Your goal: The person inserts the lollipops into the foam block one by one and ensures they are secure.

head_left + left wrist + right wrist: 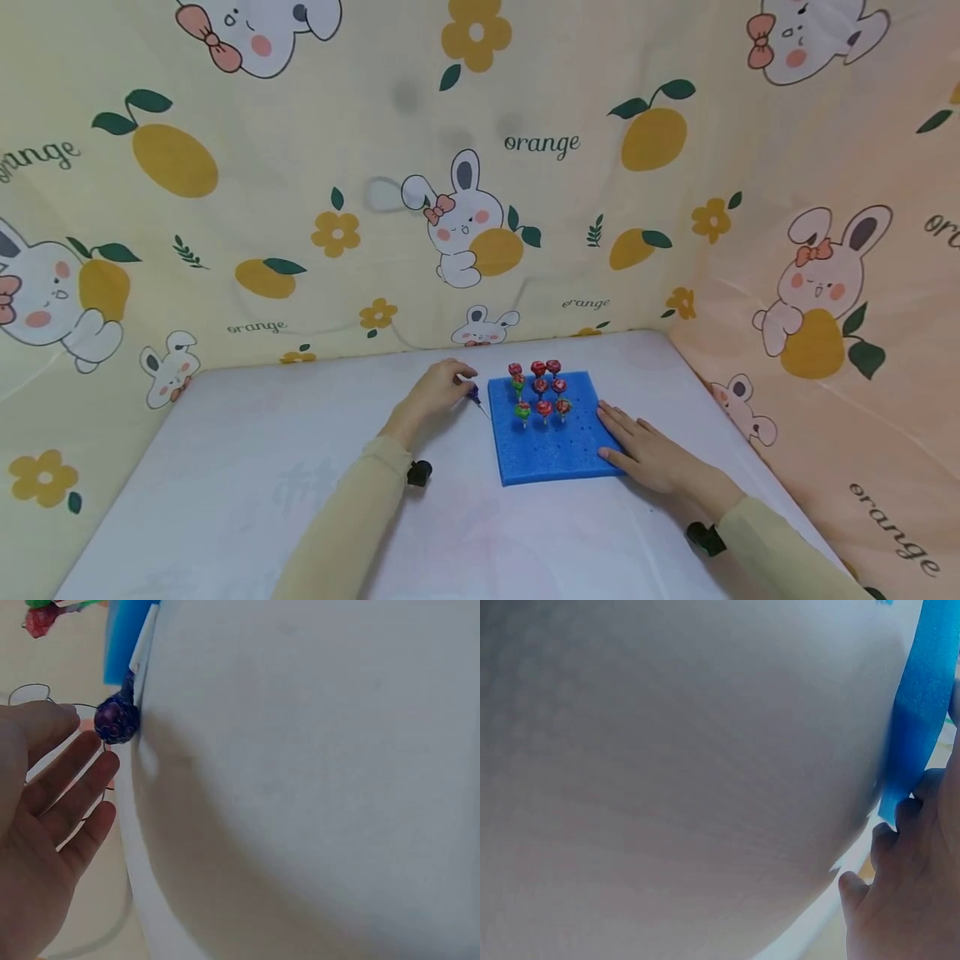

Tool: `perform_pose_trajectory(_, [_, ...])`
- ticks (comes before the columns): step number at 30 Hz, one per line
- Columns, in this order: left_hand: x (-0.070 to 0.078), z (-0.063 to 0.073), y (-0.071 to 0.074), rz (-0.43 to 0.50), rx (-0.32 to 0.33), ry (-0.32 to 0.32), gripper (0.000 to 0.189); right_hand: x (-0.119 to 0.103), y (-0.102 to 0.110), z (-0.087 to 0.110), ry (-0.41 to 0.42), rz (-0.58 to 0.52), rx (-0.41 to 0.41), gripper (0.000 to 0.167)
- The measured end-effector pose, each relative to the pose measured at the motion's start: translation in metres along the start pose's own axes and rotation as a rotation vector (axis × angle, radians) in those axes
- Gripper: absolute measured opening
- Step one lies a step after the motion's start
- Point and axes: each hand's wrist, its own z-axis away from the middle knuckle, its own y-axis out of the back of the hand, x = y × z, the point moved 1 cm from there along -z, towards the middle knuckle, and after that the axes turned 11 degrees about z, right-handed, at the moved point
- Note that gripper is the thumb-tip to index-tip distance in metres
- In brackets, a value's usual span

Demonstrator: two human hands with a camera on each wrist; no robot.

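A lollipop in a dark blue-purple wrapper lies on the table just left of a blue foam board, its white stick pointing toward the board. My left hand is beside the lollipop's head, thumb and fingertips close to it and loosely spread; whether they touch it is hard to tell. Several red and green lollipops stand upright in the board, in rows toward its back left. With fingers extended, my right hand rests on the board's right edge; the right wrist view shows those fingers along the blue side.
The white table reaches back to a cloth wall printed with rabbits and oranges. Another printed cloth borders the table's right side. Small holes dot the board's right and front parts.
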Motion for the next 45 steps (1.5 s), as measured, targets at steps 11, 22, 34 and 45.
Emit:
perform_pose_trajectory(11, [-0.002,0.001,0.001,-0.036,-0.059,0.010,0.027,-0.004,0.003,-0.003,0.006,-0.009,-0.003,0.080])
perform_pose_trajectory(22, [-0.008,0.002,0.000,0.017,-0.042,0.003,0.024,-0.008,0.006,-0.002,-0.002,-0.015,-0.015,0.081])
perform_pose_trajectory(34, [-0.003,0.010,-0.002,0.122,0.030,0.003,0.025,-0.005,0.003,0.000,-0.013,-0.014,-0.017,0.081])
perform_pose_trajectory(45, [0.003,0.019,-0.005,0.180,0.082,-0.074,0.021,-0.007,0.007,0.001,-0.004,-0.013,-0.001,0.079])
